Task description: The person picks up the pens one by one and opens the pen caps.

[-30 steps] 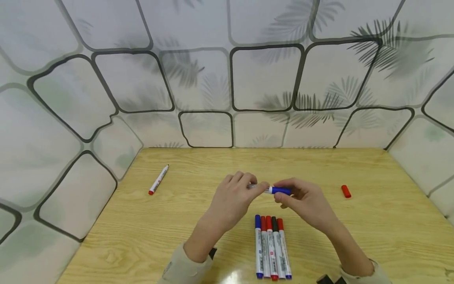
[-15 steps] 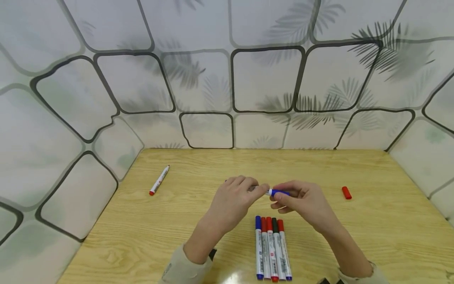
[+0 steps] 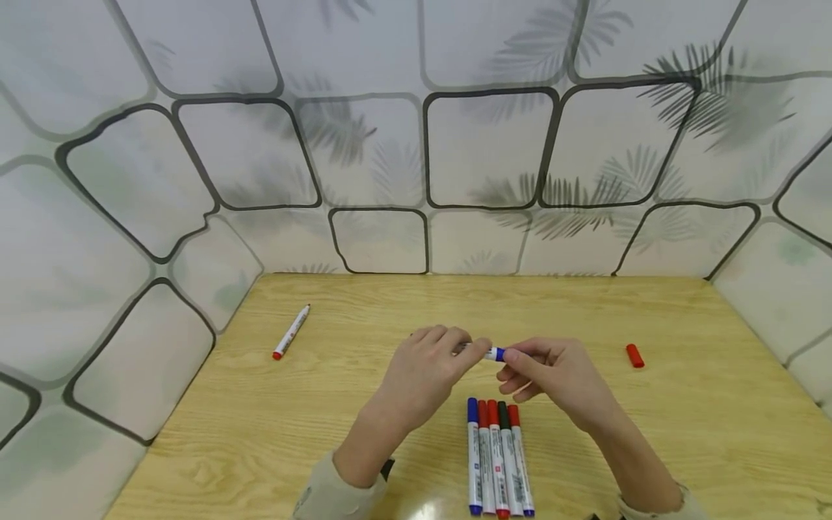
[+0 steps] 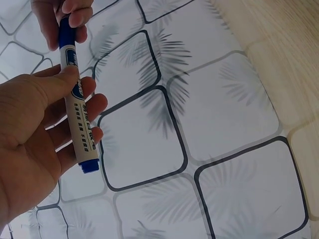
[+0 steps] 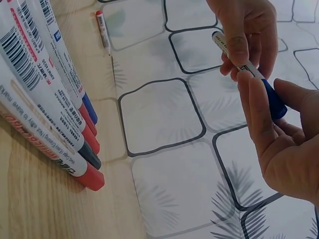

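Observation:
My left hand (image 3: 422, 375) holds a white whiteboard marker (image 4: 77, 99) by its barrel, the thumb lying across it in the left wrist view. The marker's blue cap (image 5: 273, 99) is pinched between the thumb and fingers of my right hand (image 3: 562, 379), and it sits against the barrel. Both hands are raised over the wooden table (image 3: 364, 296). Nearer to me, below the hands, several capped markers (image 3: 497, 458) lie side by side, with blue, red and black caps. In the head view my fingers hide most of the held marker.
An uncapped marker (image 3: 291, 332) with a red end lies at the far left of the table. A loose red cap (image 3: 635, 355) lies to the right. Patterned panels (image 3: 487, 152) rise behind the table and at both sides.
The right fingers have shifted along the blue cap toward the left hand and now cover more of it. The left hand keeps its hold; the things on the table have stayed put.

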Available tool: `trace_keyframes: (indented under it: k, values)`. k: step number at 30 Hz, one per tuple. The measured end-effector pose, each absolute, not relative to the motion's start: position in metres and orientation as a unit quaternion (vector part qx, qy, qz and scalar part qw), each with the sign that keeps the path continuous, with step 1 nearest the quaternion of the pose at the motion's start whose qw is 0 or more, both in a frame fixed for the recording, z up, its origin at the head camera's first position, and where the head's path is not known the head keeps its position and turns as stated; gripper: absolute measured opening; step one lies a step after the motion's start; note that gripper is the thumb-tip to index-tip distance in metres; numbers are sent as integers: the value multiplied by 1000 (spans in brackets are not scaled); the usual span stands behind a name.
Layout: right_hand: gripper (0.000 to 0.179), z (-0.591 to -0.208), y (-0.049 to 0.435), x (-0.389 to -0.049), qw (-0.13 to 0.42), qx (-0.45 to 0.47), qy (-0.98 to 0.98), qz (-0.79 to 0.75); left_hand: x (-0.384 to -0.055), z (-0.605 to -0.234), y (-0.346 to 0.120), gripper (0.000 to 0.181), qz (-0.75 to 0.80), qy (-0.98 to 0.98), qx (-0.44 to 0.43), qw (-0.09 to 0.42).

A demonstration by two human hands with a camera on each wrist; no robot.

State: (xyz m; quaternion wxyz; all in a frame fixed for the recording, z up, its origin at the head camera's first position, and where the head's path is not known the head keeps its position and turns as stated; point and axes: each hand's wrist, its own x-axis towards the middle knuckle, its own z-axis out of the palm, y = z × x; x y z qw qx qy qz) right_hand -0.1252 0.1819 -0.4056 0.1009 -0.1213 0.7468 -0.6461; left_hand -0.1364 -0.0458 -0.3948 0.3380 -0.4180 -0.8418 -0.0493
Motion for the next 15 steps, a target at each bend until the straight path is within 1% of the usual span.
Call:
trace_keyframes:
  k: [5, 9, 15]
  values:
    - [39, -405, 183, -124, 119, -143, 747, -638, -136, -394, -46, 30, -40, -844, -416, 336]
    - [36, -405, 183, -125, 123, -144, 736, -650, -136, -393, -48, 30, -46, -848, -415, 326]
    - [31, -404, 183, -125, 130, -137, 719, -669, -136, -395, -50, 23, -43, -856, -412, 310]
